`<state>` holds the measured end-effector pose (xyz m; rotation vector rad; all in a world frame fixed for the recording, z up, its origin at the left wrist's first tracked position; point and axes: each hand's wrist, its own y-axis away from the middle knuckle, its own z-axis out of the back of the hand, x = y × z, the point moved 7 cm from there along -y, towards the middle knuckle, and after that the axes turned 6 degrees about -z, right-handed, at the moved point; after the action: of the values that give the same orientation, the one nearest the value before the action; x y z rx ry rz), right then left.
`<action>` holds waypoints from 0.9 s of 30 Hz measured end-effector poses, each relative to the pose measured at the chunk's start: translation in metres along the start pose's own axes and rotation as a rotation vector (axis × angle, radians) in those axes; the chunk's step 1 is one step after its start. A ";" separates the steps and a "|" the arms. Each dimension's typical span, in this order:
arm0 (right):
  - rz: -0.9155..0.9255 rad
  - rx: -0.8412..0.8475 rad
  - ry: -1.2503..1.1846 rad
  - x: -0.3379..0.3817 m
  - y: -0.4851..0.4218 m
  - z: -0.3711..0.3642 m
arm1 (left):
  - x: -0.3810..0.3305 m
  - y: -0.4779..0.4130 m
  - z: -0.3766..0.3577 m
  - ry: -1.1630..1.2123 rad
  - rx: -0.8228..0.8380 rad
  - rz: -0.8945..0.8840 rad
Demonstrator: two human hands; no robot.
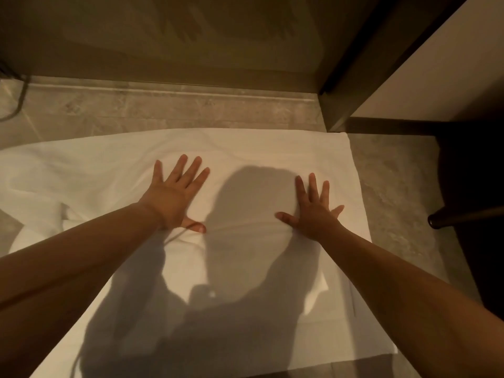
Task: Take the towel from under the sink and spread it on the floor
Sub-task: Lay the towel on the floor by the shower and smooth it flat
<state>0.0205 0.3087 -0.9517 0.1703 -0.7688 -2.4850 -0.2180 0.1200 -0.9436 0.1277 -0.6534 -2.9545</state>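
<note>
A white towel (pixel 245 148) lies spread over the grey stone floor, filling most of the view. Its right part is flat; its left part is still rumpled, with a fold near the left edge. My left hand (pixel 174 195) rests palm down on the towel left of centre, fingers spread. My right hand (pixel 313 211) presses flat on the towel right of centre, fingers also spread. Neither hand grips the cloth. My shadow falls across the towel between my arms.
A glass wall (pixel 163 36) rises behind a stone threshold (pixel 177 105) past the towel's far edge. A dark frame post (pixel 338 105) and a white panel (pixel 436 66) stand at the right. A dark round-ended bar (pixel 463 216) juts in from the right, above bare floor (pixel 395 186).
</note>
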 end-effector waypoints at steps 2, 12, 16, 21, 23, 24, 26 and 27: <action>0.013 -0.069 -0.020 0.001 0.006 0.002 | -0.017 0.003 0.005 -0.021 -0.114 -0.103; 0.109 -0.196 -0.030 -0.013 0.065 -0.023 | -0.097 0.016 -0.006 0.143 -0.155 -0.349; 0.083 -0.166 0.036 -0.034 0.081 -0.034 | -0.110 0.018 -0.009 0.054 -0.166 -0.385; 0.024 -0.087 0.068 -0.071 0.106 -0.047 | -0.138 0.025 -0.014 -0.120 -0.221 -0.495; 0.014 -0.063 0.063 -0.085 0.119 -0.051 | -0.146 0.027 -0.017 -0.145 -0.212 -0.502; 0.007 -0.052 0.062 -0.090 0.126 -0.054 | -0.147 0.027 -0.017 -0.155 -0.204 -0.500; -0.008 -0.033 0.072 -0.097 0.134 -0.057 | -0.146 0.026 -0.017 -0.179 -0.179 -0.492; -0.015 -0.022 0.077 -0.096 0.135 -0.057 | -0.143 0.026 -0.016 -0.186 -0.163 -0.484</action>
<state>0.1783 0.2362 -0.9271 0.2625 -0.7112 -2.4840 -0.0718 0.1079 -0.9387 -0.0068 -0.4471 -3.5049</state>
